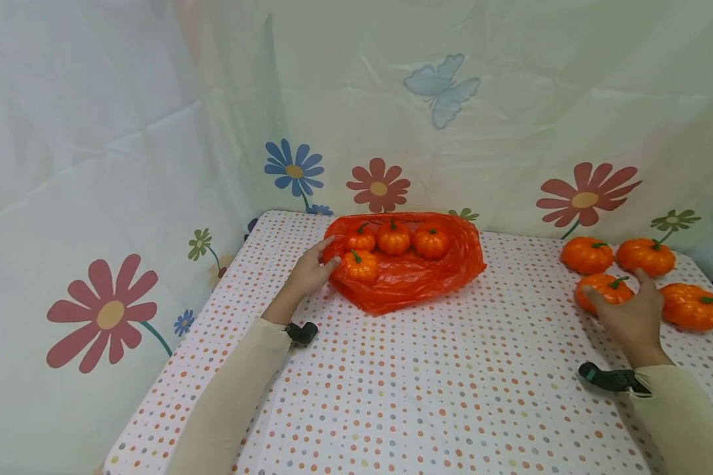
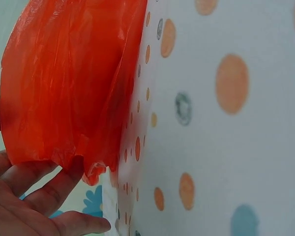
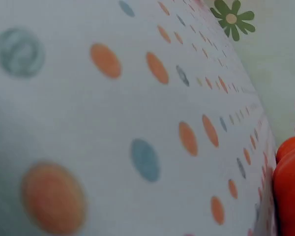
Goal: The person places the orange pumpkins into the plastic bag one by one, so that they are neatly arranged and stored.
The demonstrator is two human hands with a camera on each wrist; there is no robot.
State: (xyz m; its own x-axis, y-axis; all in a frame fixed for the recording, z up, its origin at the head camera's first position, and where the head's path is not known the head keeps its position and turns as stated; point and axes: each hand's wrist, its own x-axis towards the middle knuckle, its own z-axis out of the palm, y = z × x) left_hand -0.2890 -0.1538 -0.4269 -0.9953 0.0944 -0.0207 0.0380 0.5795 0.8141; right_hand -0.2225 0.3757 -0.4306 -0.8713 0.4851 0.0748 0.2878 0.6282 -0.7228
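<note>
A red plastic bag (image 1: pixel 416 284) lies mouth-up at the back of the table, with several small orange pumpkins (image 1: pixel 394 238) inside. My left hand (image 1: pixel 307 272) is at the bag's left edge, its fingers spread and extended along the plastic. In the left wrist view those fingers (image 2: pixel 56 189) lie right at the bag's crumpled rim. At the table's right side, my right hand (image 1: pixel 632 323) reaches over a pumpkin (image 1: pixel 603 289), thumb and fingers apart on either side of it. Part of that pumpkin is hidden behind the hand. The right wrist view catches orange pumpkin skin (image 3: pixel 291 187) at its right edge, without the hand.
Beside the right hand are further pumpkins: one at back left (image 1: pixel 587 255), one at back right (image 1: pixel 645 256) and a larger-looking one (image 1: pixel 694 307) to the right. A dotted cloth covers the table (image 1: pixel 440 396). Flower-printed curtains (image 1: pixel 356 99) hang behind and to the left.
</note>
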